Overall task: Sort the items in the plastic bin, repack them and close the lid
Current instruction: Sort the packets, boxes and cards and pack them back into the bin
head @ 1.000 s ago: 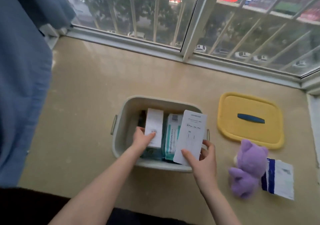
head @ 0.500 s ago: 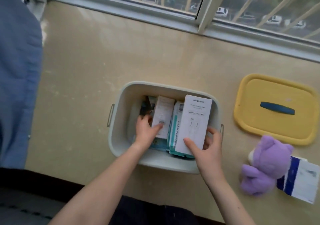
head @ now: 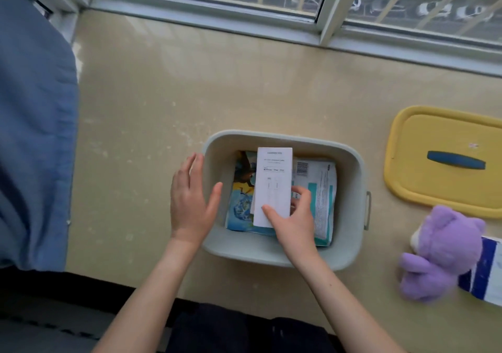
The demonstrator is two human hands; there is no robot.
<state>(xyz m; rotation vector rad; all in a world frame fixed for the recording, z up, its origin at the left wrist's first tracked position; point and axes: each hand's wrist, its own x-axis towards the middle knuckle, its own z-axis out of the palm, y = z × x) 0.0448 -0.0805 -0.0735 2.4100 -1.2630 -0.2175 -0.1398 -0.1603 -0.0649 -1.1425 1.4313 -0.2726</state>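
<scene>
A grey plastic bin (head: 350, 189) stands on the beige floor, lid off. Inside lie a colourful blue and yellow pack (head: 240, 197) on the left and a white and teal pack (head: 323, 189) on the right. My right hand (head: 293, 219) holds a white cable box (head: 273, 184) flat on top of them, thumb and fingers on its near end. My left hand (head: 191, 197) hovers open over the bin's left rim, holding nothing. The yellow lid (head: 445, 132) with a dark blue handle lies on the floor to the right.
A purple plush toy (head: 442, 254) lies right of the bin, beside a white and blue packet (head: 486, 273). Blue fabric (head: 32, 124) hangs along the left. A window with bars (head: 323, 4) runs along the far edge of the floor.
My left hand let go of the small white box and drew out to the bin's left rim. My right hand laid the white cable box flat on the packs. The camera tilted further down.
</scene>
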